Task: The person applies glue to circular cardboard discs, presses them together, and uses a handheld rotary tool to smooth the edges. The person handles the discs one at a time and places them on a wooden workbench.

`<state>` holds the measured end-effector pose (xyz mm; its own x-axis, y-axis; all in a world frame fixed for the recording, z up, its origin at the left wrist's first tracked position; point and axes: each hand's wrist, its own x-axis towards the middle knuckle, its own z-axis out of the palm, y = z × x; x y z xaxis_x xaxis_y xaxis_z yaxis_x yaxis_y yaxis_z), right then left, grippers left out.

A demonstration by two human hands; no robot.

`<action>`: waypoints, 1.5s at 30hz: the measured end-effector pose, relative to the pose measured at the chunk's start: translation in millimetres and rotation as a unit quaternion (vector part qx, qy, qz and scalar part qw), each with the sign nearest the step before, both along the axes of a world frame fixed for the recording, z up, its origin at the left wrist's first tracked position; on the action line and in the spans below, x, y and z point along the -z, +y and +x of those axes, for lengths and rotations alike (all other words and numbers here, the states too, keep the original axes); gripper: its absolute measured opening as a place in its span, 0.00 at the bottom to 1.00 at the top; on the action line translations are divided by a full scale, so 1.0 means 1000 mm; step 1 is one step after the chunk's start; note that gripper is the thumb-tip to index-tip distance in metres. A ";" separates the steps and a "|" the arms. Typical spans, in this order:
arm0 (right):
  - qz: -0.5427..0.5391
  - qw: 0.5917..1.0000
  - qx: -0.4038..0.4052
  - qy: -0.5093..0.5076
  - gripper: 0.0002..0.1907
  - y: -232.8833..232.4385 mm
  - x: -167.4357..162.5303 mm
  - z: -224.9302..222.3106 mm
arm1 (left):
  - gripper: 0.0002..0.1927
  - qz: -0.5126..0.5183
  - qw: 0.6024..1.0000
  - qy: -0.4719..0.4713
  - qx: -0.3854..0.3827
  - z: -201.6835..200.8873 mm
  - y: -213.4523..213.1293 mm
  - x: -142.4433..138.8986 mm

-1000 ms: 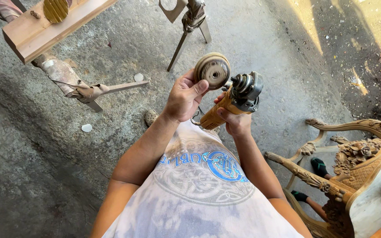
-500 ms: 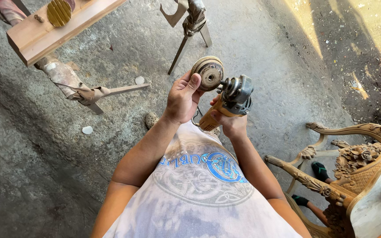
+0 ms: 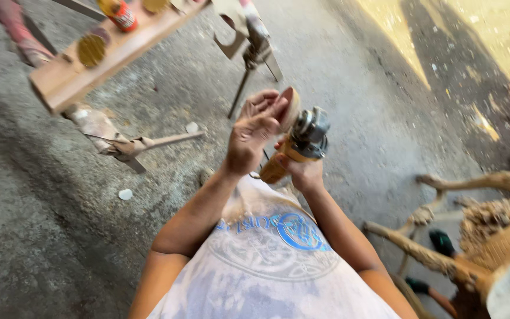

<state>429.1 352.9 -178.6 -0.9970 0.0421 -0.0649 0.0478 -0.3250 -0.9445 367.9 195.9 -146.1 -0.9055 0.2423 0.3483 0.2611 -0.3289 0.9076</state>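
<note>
My left hand (image 3: 254, 133) is raised in front of me and grips a round tan sanding disc (image 3: 289, 109), now turned nearly edge-on next to the tool's head. My right hand (image 3: 303, 172) is closed around the orange body of an angle grinder (image 3: 299, 145), whose grey metal head points up and to the right. The two hands are close together above the concrete floor (image 3: 355, 88). The frame is blurred by motion.
A wooden plank (image 3: 107, 56) with a round disc and a small bottle on it lies at the upper left. A metal stand (image 3: 252, 56) is beyond my hands. A carved wooden chair frame (image 3: 473, 236) stands at the lower right. Wood offcuts (image 3: 131, 145) lie on the left.
The left hand has turned the sanding disc from face-up to nearly edge-on and brought it against the grinder head. The camera view has shifted, bringing the plank further into view.
</note>
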 end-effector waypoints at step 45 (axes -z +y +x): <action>-0.047 0.998 0.024 0.022 0.28 0.010 0.004 0.003 | 0.33 -0.130 0.987 -0.075 0.056 -0.014 -0.015 -0.022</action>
<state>431.7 363.1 -182.3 -0.9960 0.0856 -0.0273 -0.0106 -0.4131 -0.9106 354.1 180.6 -124.1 -0.9045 0.4077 0.1255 0.0926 -0.0994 0.9907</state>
